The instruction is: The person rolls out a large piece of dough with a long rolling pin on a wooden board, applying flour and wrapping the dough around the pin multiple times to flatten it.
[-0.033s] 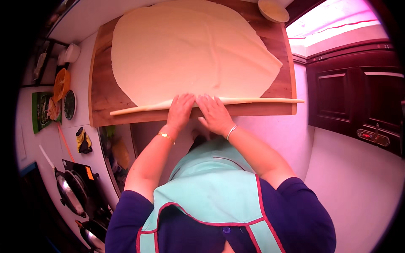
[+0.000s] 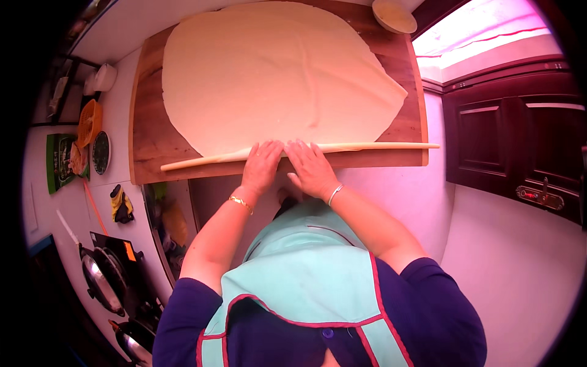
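A large, thin sheet of rolled dough (image 2: 257, 73) covers most of the wooden board (image 2: 150, 131). Its near edge meets a long, slim rolling pin (image 2: 379, 146) lying across the board's front, and some dough appears wrapped around the pin's middle. My left hand (image 2: 263, 165) rests on the pin just left of centre, fingers stretched forward. Beside it my right hand (image 2: 309, 166) lies on the pin too, fingers straight and the thumb apart. The two index fingertips nearly touch. Both palms hide the part of the pin beneath them.
A pale bowl (image 2: 394, 16) stands at the board's far right corner. On the left are a counter with an orange basket (image 2: 90, 121), a green package (image 2: 60, 160), yellow-and-black gloves (image 2: 121, 205) and dark pans (image 2: 101, 278). A dark red cabinet door (image 2: 513, 128) is on the right.
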A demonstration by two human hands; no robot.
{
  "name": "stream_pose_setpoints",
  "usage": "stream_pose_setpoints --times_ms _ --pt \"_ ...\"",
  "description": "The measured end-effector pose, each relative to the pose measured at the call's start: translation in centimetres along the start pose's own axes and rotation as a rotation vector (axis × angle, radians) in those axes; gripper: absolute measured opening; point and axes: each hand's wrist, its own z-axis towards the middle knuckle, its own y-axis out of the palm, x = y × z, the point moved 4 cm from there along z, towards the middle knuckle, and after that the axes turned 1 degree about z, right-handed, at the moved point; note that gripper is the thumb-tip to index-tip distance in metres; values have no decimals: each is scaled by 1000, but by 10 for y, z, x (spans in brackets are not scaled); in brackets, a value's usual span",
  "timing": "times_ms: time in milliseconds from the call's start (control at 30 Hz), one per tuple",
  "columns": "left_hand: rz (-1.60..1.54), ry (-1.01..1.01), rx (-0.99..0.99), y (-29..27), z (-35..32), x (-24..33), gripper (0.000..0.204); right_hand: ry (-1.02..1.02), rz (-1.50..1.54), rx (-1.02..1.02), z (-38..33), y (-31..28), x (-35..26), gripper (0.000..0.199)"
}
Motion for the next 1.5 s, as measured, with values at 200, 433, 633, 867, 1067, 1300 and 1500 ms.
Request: stream_pose_setpoints --times_ms 200,433,633,867,1067,1300,1500 --pt "108 -92 -95 0 0 0 52 41 1 58 16 0 2 76" --pt "120 -66 -148 10 6 -7 59 72 74 106 20 15 9 78" --pt "181 -157 -154 -3 46 -18 56 68 -21 123 56 4 29 65" --pt "206 -77 -128 16 15 -18 59 59 57 123 33 24 22 62" --pt "195 -197 -140 -4 79 -38 57 129 -91 87 89 1 48 64" --pt "297 -394 -125 -29 -7 -107 58 358 -208 277 6 -13 107 70" --pt "313 -548 56 -47 78 -134 57 432 -300 406 83 -39 137 72"
